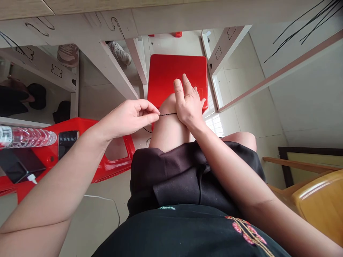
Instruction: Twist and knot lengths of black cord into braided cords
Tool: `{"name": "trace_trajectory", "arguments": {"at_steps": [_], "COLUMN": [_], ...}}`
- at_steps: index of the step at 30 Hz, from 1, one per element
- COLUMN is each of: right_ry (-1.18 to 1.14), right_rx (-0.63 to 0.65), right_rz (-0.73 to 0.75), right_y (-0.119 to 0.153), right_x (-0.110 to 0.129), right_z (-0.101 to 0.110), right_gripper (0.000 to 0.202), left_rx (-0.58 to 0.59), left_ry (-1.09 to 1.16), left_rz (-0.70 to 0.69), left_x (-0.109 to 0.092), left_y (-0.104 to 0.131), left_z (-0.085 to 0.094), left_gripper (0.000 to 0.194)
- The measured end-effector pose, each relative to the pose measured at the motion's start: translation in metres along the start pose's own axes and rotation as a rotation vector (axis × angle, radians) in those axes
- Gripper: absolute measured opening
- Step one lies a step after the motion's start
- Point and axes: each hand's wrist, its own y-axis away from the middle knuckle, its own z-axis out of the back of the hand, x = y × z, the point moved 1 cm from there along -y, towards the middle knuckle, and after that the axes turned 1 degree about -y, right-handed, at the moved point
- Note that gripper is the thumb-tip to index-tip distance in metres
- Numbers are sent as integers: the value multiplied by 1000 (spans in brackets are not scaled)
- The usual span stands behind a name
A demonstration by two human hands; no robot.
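Note:
Between the thumb and fingertips of my left hand (134, 116) is one end of a thin black twisted cord (168, 114). The cord runs straight across my bare knee (167, 132) and goes out of sight beneath my right palm. My right hand (188, 101) lies on the far side of the knee, fingers stretched out and thumb raised. Whether more cord lies under that palm is hidden. Just beyond the knee stands a red plastic stool (162, 71). A loose dark strand (147, 130) hangs below my left hand.
The table edge (166, 16) crosses overhead, with white legs (107, 71) below. At left, another red stool (118, 166) carries a plastic bottle (29, 137), a phone (68, 139) and a black box (23, 166) with a white cable. Black cords (300, 34) hang at upper right; a wooden chair (321, 200) stands right.

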Motion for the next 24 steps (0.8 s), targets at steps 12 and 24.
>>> {"name": "trace_trajectory", "arguments": {"at_steps": [12,24], "right_ry": [-54,-35], "right_rx": [4,4], "right_rz": [-20,10], "right_y": [3,10], "right_x": [5,9], "right_z": [0,-1], "right_gripper": [69,66], "left_rx": [-104,25], "left_ry": [65,-1], "left_rz": [54,98], "left_x": [6,30], "left_y": [4,25], "left_z": [3,28], "left_gripper": [18,24]}}
